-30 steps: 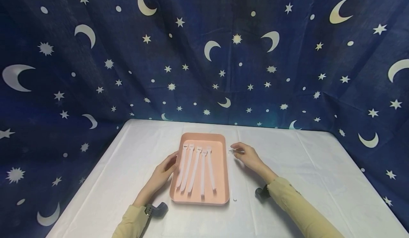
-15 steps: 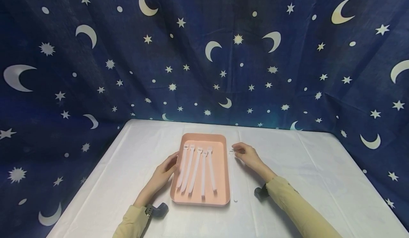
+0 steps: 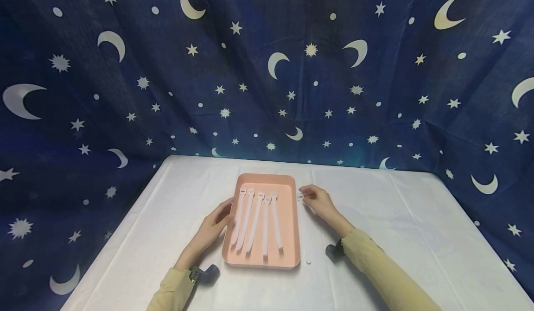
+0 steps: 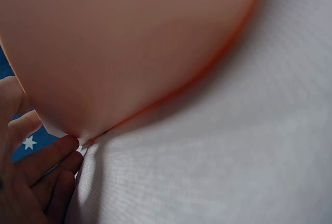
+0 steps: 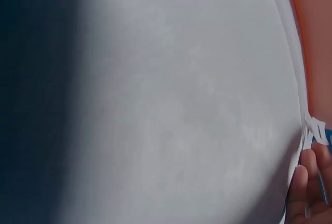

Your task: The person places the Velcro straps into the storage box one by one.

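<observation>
The pink tray [image 3: 288, 227] lies on the table with several white cable straps [image 3: 264, 227] side by side in it, their slotted heads at the far end. My left hand [image 3: 212, 220] touches the tray's left wall, fingers relaxed; in the left wrist view its fingertips [image 4: 72, 143] meet the tray's lower edge. Along the tray's right side, outside it, runs one more white cable strap [image 3: 307, 257]. My right hand [image 3: 321, 202] pinches that strap near its head. In the right wrist view, the slotted head [image 5: 318, 130] shows just above the fingertips [image 5: 307, 157].
A white cloth covers the table [image 3: 388, 237]. Behind it hangs a dark blue curtain [image 3: 250, 74] with moons and stars. Each wrist wears a dark camera mount, the left [image 3: 206, 274] near the tray's front left corner and the right [image 3: 333, 253] over the cloth.
My right hand has shifted slightly left and now pinches the strap's head, which sits a little closer to the tray. The left hand and tray stay in place.
</observation>
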Available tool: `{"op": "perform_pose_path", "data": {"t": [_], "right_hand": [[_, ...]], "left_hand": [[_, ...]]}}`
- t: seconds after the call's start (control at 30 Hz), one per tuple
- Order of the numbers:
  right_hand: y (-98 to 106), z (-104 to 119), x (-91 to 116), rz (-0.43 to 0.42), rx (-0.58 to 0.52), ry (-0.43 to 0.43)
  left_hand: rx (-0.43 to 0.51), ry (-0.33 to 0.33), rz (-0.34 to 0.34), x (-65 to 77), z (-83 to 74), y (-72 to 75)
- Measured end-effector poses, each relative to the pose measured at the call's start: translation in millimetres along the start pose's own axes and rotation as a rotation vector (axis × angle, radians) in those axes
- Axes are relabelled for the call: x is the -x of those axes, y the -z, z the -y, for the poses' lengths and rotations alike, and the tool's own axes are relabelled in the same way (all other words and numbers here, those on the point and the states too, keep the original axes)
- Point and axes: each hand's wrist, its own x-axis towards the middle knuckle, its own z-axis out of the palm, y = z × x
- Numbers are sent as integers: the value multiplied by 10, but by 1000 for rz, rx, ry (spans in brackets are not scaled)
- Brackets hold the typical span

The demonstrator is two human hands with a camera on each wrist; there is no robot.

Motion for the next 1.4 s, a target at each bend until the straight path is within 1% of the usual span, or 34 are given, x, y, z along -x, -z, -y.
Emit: {"op": "perform_pose_path", "data": {"t": [0.13,0.23,0.43,0.6,1.0,1.07,1.23,1.3,1.4], "right_hand": [[-26,41,2,-19,-10,-4],[-39,59,2,-27,-18,-9],[-57,51,-19,-40,-23,-43],[-53,40,-26,-57,-17,-50],[-19,18,-22,-75,-25,-63],[-7,23,-14,-80,-25,-73],[35,73,24,-88,-34,-85],[57,93,40,-89,-41,-79],[86,111,60,-82,-57,-78]], "left_hand": [[10,2,1,-6,-3,-11],[-1,-6,-4,-8,-1,-14],[0,-26,-6,-12,8,-17],[-1,-33,-2,-15,2,-12],[16,-27,-2,-10,-5,5],[20,-22,-1,9,-42,13],[16,0,24,119,-298,70],[1,-5,23,112,-265,66],[10,-5,17,120,-266,73]]}}
